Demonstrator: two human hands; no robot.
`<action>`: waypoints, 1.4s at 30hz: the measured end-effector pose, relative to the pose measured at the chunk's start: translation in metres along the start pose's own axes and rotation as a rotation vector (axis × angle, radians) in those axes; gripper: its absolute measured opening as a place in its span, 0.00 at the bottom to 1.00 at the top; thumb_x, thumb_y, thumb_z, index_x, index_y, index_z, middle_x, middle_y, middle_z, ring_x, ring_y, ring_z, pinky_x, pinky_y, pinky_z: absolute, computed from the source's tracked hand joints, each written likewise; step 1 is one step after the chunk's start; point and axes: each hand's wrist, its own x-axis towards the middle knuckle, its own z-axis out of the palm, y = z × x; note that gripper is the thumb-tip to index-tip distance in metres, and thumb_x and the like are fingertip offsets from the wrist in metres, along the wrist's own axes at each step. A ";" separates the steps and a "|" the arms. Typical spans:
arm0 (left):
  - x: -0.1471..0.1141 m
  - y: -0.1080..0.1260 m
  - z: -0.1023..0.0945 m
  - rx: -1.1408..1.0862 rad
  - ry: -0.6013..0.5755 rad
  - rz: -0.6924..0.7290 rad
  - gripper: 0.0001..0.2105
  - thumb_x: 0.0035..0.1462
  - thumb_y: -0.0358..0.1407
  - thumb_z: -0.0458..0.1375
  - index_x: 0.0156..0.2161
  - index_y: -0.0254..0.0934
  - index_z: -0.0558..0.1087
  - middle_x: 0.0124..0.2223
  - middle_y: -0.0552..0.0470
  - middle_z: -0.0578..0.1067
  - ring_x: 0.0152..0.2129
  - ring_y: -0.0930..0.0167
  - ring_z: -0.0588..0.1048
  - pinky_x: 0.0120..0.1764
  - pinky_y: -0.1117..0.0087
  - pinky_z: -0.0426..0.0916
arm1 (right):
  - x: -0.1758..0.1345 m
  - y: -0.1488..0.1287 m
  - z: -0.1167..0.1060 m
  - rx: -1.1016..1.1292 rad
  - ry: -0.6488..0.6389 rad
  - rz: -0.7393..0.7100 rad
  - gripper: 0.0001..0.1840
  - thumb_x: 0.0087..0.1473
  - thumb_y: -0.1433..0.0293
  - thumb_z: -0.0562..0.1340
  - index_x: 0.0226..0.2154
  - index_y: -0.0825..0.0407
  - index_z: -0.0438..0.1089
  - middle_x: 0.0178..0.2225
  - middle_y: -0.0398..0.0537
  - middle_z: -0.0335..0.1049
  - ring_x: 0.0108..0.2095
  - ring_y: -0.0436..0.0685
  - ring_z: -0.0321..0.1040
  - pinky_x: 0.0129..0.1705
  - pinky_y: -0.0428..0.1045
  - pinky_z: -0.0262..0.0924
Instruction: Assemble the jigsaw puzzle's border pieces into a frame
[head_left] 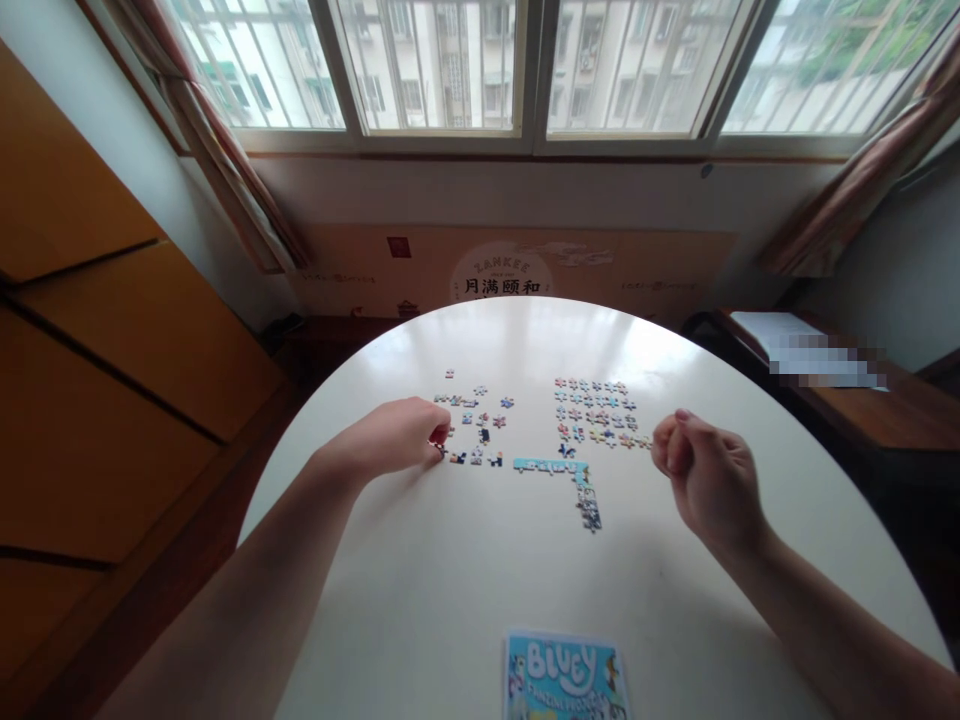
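Observation:
My left hand (pixel 401 437) reaches in from the left, fingers pinched at the table on a small puzzle piece (pixel 438 449) that they partly cover. Loose puzzle pieces (pixel 476 456) lie scattered just right of it. Closed into a fist, my right hand (pixel 709 472) is beside the right end of several rows of sorted puzzle pieces (pixel 596 402); the inside of the fist is hidden. Between the hands lies a joined puzzle section (pixel 555 467), a strip with a corner and a short arm running toward me. One dark piece (pixel 567 451) sits just above the strip.
The round white table (pixel 450 600) carries everything. A blue Bluey picture card or box (pixel 566 675) lies at its near edge. Behind are a printed banner (pixel 637 265) and windows. A brown side table (pixel 847 410) with papers stands right; wooden cabinets (pixel 112 350) stand left.

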 end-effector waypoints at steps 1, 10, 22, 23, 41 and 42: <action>0.000 -0.002 -0.001 -0.003 -0.006 0.002 0.02 0.47 0.32 0.61 0.26 0.41 0.72 0.29 0.52 0.76 0.26 0.67 0.72 0.27 0.69 0.57 | 0.001 0.000 0.000 -0.008 -0.008 -0.009 0.29 0.60 0.62 0.63 0.10 0.50 0.60 0.14 0.42 0.55 0.19 0.50 0.52 0.24 0.51 0.44; 0.004 0.037 0.003 -0.545 0.087 0.168 0.07 0.51 0.38 0.62 0.34 0.39 0.79 0.32 0.51 0.80 0.28 0.71 0.76 0.32 0.70 0.69 | 0.005 0.003 -0.002 -0.097 -0.087 -0.086 0.30 0.62 0.62 0.61 0.10 0.49 0.62 0.13 0.41 0.55 0.21 0.51 0.56 0.27 0.51 0.51; 0.014 0.098 0.049 -1.168 -0.147 -0.192 0.11 0.51 0.34 0.65 0.42 0.36 0.78 0.31 0.51 0.80 0.18 0.77 0.70 0.18 0.76 0.59 | -0.004 -0.008 0.009 -0.476 -0.583 -0.208 0.22 0.65 0.62 0.60 0.23 0.50 0.76 0.23 0.45 0.72 0.25 0.51 0.65 0.29 0.49 0.59; 0.014 0.098 0.049 -1.170 -0.150 -0.188 0.10 0.51 0.34 0.66 0.40 0.36 0.78 0.30 0.51 0.80 0.18 0.77 0.70 0.18 0.76 0.59 | -0.004 -0.007 0.009 -0.485 -0.599 -0.213 0.21 0.65 0.62 0.60 0.23 0.50 0.77 0.24 0.46 0.73 0.25 0.51 0.66 0.30 0.49 0.60; -0.009 -0.005 -0.017 -0.242 -0.017 -0.088 0.11 0.55 0.35 0.59 0.41 0.42 0.82 0.37 0.54 0.82 0.30 0.70 0.77 0.32 0.72 0.66 | -0.007 -0.005 0.005 -0.510 -0.570 -0.266 0.23 0.67 0.65 0.58 0.21 0.51 0.73 0.20 0.44 0.64 0.22 0.51 0.62 0.25 0.47 0.57; -0.008 -0.006 -0.015 -0.252 -0.043 -0.089 0.11 0.55 0.35 0.59 0.42 0.42 0.81 0.37 0.54 0.82 0.31 0.70 0.77 0.32 0.72 0.66 | -0.007 -0.005 0.004 -0.514 -0.573 -0.263 0.23 0.67 0.65 0.58 0.21 0.51 0.73 0.20 0.44 0.64 0.22 0.51 0.62 0.25 0.47 0.57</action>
